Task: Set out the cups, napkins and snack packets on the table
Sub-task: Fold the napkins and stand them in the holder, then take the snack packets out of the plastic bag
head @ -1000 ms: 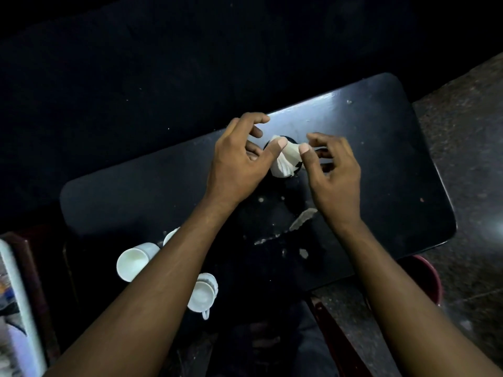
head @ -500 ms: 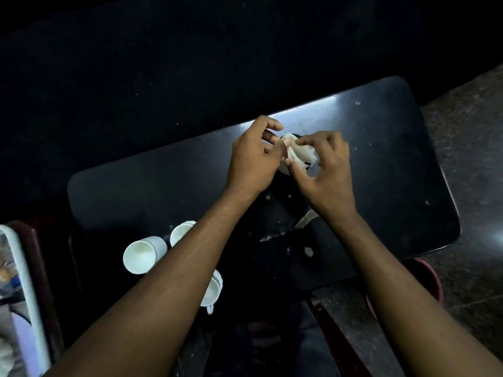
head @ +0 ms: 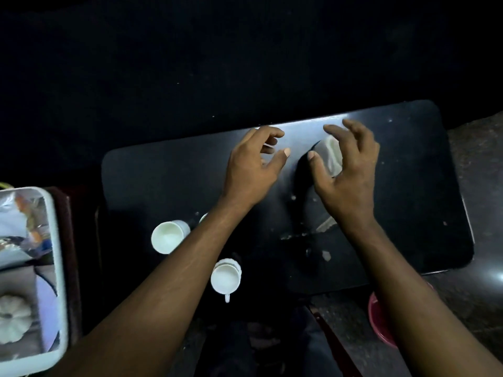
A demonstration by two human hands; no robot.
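A white folded napkin sits in a dark holder near the far middle of the black table. My right hand hovers over it with fingers spread and partly hides it. To its left, apart from the napkin, my left hand is open with fingers curled loosely. Two white cups lie on their sides at the table's near left: one left of my left forearm, one with a handle right of it. A third cup's rim peeks out behind that forearm.
A white tray at the far left holds clear snack packets and a round white thing. A red bowl stands on the floor near the table's front right edge. White scuffs mark the table's middle. Beyond the table's far edge all is dark.
Both hands have let go of the napkin and spread apart. The napkin now sits tucked in the holder, under my right hand. The view has shifted, showing more of the tray.
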